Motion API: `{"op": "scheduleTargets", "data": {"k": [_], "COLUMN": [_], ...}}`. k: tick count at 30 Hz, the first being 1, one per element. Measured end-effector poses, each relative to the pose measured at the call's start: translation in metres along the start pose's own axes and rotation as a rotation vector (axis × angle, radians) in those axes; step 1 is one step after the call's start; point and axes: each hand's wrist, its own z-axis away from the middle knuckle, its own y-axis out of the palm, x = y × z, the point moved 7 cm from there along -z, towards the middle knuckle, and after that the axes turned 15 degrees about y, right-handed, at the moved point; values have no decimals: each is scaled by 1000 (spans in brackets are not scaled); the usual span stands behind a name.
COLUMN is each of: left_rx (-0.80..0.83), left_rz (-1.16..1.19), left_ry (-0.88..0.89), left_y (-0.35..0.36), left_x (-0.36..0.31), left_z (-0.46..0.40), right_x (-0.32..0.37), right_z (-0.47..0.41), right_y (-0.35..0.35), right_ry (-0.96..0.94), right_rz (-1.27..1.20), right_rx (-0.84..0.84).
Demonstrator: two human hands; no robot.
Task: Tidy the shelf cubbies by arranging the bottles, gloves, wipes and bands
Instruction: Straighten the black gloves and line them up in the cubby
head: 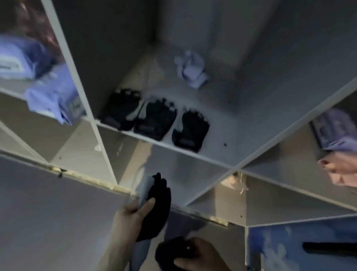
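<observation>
Three black fingerless gloves (pixel 155 120) lie side by side at the front of the middle cubby of the white shelf (pixel 196 153). Behind them sits a crumpled pale-blue wipe (pixel 191 70). My left hand (pixel 132 216) holds a black glove with a grey patch (pixel 157 203) below the cubby's front edge, thumb pressed on it. Lower down, my right hand (pixel 204 259) grips another black glove (pixel 172 255). Blue wipe packs (pixel 13 60) fill the left cubby. A blue pack (pixel 337 131) and a pink cloth-like item (pixel 344 169) lie in the right cubby.
A blue box with a dark slot (pixel 314 246) stands at the bottom right. Lower cubbies (pixel 198 176) open under the glove shelf. A pale item (pixel 232 182) sits in the lower right cubby. A chipped board edge (pixel 87 179) runs along the shelf's base.
</observation>
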Motion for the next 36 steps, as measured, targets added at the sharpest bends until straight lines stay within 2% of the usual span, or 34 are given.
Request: {"op": "scheduleTargets", "data": {"k": [1, 3, 5, 10, 15, 21, 24, 30, 36], "left_rx": [47, 129, 149, 174, 175, 364, 354, 287, 393], "left_rz": [-6, -8, -4, 13, 67, 204, 238, 203, 207], "left_ry": [20, 76, 147, 329, 468, 421, 410, 467, 429], "left_y": [4, 10, 9, -6, -23, -3, 0, -6, 8], "left_x": [-26, -76, -126, -233, -307, -337, -341, -350, -361], "left_z": [1, 0, -4, -18, -48, -36, -33, -44, -38], "right_x": [18, 54, 92, 169, 231, 271, 279, 282, 302], "right_z": [26, 68, 103, 165, 206, 219, 218, 213, 225], "right_y": [2, -6, -20, -33, -32, -36, -37, -54, -71], "right_ry": [-54, -176, -319, -535, -744, -854, -813, -707, -896], "right_rz": [-8, -47, -171, -581, -852, -864, -899, -1093, -1155], "right_rx": [17, -58, -186, -349, -233, -161, -82, -96, -88]}}
